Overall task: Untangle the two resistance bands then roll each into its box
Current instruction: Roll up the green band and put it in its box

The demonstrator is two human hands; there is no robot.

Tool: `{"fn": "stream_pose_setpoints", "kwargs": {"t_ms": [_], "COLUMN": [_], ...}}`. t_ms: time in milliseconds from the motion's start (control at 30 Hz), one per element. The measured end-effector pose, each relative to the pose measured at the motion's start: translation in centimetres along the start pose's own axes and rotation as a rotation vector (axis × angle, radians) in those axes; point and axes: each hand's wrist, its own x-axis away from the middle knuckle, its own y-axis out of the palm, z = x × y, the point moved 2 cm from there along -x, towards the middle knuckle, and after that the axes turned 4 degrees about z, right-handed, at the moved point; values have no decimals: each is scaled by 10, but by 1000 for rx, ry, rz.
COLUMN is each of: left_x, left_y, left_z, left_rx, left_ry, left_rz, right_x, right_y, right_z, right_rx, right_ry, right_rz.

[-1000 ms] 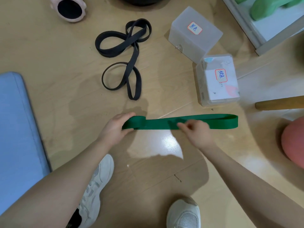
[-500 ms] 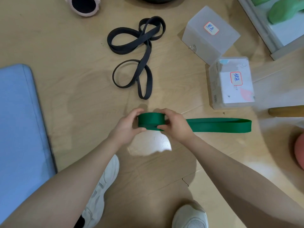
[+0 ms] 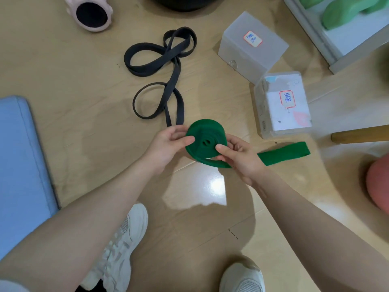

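Note:
The green band is partly wound into a thick coil held above the floor, its loose tail trailing right. My left hand grips the coil's left side with the thumb on its face. My right hand pinches the coil's right side, thumb near its centre. The black band lies in loose loops on the wooden floor beyond the coil. Two translucent plastic boxes stand at the right: the far box with a red-edged label, and the nearer box, also labelled.
A blue mat covers the floor at the left. A pink foam roller lies at the top, a wooden leg and a pink ball at the right. White shoes stand below my arms.
The green band has gone from a flat strip with a small roll at its left end to a large coil lifted off the floor. The loose tail has become much shorter.

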Motion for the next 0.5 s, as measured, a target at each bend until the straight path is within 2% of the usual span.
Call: {"fn": "stream_pose_setpoints", "kwargs": {"t_ms": [100, 267, 367, 500], "left_x": [4, 21, 33, 39], "left_y": [14, 27, 37, 45], "left_z": [37, 90, 115, 135], "left_rx": [-14, -259, -149, 50], "left_ry": [46, 84, 55, 80], "left_rz": [-43, -199, -236, -107], "right_x": [12, 36, 46, 55], "right_y": [-2, 0, 7, 21], "right_z": [-25, -60, -75, -86], "right_rx": [-194, -310, -454, -646], "right_ry": [-9, -54, -85, -134], "right_rz": [27, 78, 96, 82]}}
